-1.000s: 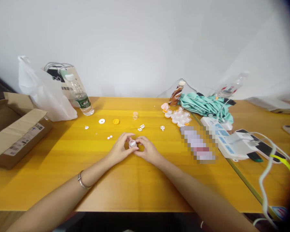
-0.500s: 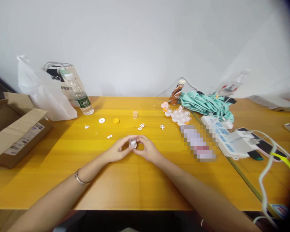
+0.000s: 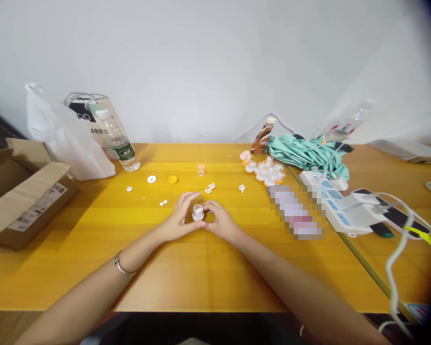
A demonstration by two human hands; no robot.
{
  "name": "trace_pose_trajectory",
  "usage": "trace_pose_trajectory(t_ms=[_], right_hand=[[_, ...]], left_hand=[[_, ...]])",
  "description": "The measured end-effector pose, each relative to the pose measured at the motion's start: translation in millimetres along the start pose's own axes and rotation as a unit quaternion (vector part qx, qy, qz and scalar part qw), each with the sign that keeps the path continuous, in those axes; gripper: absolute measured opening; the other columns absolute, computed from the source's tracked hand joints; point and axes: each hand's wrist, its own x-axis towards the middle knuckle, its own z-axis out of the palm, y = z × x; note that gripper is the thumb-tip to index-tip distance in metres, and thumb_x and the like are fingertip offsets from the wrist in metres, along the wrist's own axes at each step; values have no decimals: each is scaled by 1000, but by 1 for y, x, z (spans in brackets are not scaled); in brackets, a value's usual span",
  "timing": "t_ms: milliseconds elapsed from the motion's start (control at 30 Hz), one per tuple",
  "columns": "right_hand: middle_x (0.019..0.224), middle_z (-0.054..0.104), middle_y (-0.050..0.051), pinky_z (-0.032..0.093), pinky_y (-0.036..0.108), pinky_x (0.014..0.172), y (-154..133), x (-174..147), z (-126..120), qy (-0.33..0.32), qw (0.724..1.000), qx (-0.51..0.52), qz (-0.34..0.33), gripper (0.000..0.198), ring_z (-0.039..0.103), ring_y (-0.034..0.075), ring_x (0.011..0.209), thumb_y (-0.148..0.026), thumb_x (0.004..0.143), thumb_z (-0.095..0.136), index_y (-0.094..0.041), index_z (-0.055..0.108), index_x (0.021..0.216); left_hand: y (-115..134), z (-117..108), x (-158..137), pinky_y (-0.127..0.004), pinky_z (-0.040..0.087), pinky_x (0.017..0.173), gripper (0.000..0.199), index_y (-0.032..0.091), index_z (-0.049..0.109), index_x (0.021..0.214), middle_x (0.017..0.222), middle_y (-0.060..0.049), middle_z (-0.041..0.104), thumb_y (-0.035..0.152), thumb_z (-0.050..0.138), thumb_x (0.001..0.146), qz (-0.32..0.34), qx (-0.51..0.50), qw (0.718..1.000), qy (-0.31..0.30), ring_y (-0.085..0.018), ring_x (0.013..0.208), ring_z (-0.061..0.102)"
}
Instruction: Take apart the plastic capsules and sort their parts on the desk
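Between my hands is a small clear plastic cup (image 3: pixel 198 212) with a white rim at its base and something pale inside. My right hand (image 3: pixel 221 222) has its thumb and fingers against the cup's right side. My left hand (image 3: pixel 175 224) is open around the left side, its fingers lifted away and its thumb stretched along the near side of the cup. Just beyond lie small white pierced parts (image 3: pixel 210 186), another clear cup (image 3: pixel 201 170), a yellow ring (image 3: pixel 173 179), a white ring (image 3: pixel 151 179) and small white discs (image 3: pixel 163 203).
A cardboard box (image 3: pixel 39 206), a white plastic bag (image 3: pixel 68 139) and a water bottle (image 3: pixel 124 151) stand at left. On the right are clear-and-orange pieces (image 3: pixel 268 171), a brown drink bottle (image 3: pixel 263 136), teal fabric (image 3: pixel 309 155), and a power strip (image 3: pixel 326 203) with cables.
My left hand's fingers have spread and moved left, off the cup. The right hand stays beside it, nearly unmoved.
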Motion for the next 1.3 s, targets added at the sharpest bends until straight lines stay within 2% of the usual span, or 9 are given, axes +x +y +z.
trace_pose_trajectory(t_ms=[67, 167, 533, 700, 833, 900, 1067, 1200, 1300], right_hand=[[91, 57, 4, 44, 32, 79, 0, 0, 0, 6, 1000, -5, 1, 19, 55, 17, 85, -25, 70, 66, -19, 55, 83], [92, 57, 4, 44, 32, 80, 0, 0, 1, 9, 1000, -13, -7, 19, 55, 17, 87, -24, 70, 65, -19, 54, 84], [88, 59, 2, 43, 32, 77, -5, 0, 4, 11, 999, -28, 15, 19, 54, 18, 85, -17, 67, 64, -21, 53, 82], [89, 58, 2, 42, 32, 77, -4, 0, 5, 14, 999, -26, 18, 23, 54, 19, 84, -15, 63, 66, -20, 50, 79], [87, 58, 3, 42, 32, 76, -4, 1, 5, 19, 999, -20, 29, 26, 54, 19, 83, -18, 61, 69, -20, 48, 76], [86, 58, 3, 42, 33, 77, -4, 1, 5, 23, 999, -23, 30, 22, 54, 19, 83, -21, 64, 67, -20, 48, 76], [90, 59, 2, 43, 33, 77, -3, 0, 4, 19, 999, -17, 23, 25, 54, 19, 85, -17, 61, 68, -20, 49, 76], [87, 59, 3, 43, 33, 76, -2, 1, 5, 21, 999, -18, 24, 24, 54, 19, 82, -22, 62, 69, -20, 48, 75], [87, 58, 2, 43, 32, 76, -2, 0, 5, 25, 999, -25, 21, 22, 54, 18, 83, -20, 63, 67, -20, 49, 76]], left_hand=[[0, 0, 1, -37, 38, 96, 45, 22, 45, 124, 119, -10, 51, 33, 56, 82, 9, -24, 999, -24, -21, 110, 49], [2, 4, 2, -31, 44, 81, 24, 20, 58, 98, 92, -4, 60, 33, 61, 79, -12, -17, 999, 34, -17, 87, 56], [9, 22, 1, -25, 43, 64, 24, 18, 53, 80, 73, 1, 58, 33, 68, 70, -123, 0, 978, 166, -12, 66, 52], [8, 15, 2, -30, 43, 74, 31, 18, 52, 86, 83, -2, 58, 37, 70, 68, -96, 10, 987, 127, -16, 80, 55], [5, 3, 1, -35, 39, 93, 45, 21, 45, 118, 118, -9, 53, 31, 61, 78, -32, -64, 997, -24, -20, 109, 50], [3, 1, 1, -34, 40, 94, 37, 21, 46, 119, 115, -8, 56, 28, 54, 83, -27, -77, 995, -63, -19, 107, 52], [1, 3, 3, -34, 45, 82, 36, 18, 55, 96, 92, -5, 60, 36, 70, 69, -65, -19, 997, 45, -20, 89, 56], [4, 1, 3, -34, 40, 92, 45, 20, 49, 115, 115, -9, 55, 33, 65, 75, -24, -69, 997, -31, -20, 106, 52], [7, 2, 4, -31, 43, 83, 25, 19, 56, 96, 93, -5, 62, 34, 62, 77, -54, -55, 997, 9, -17, 88, 57]])
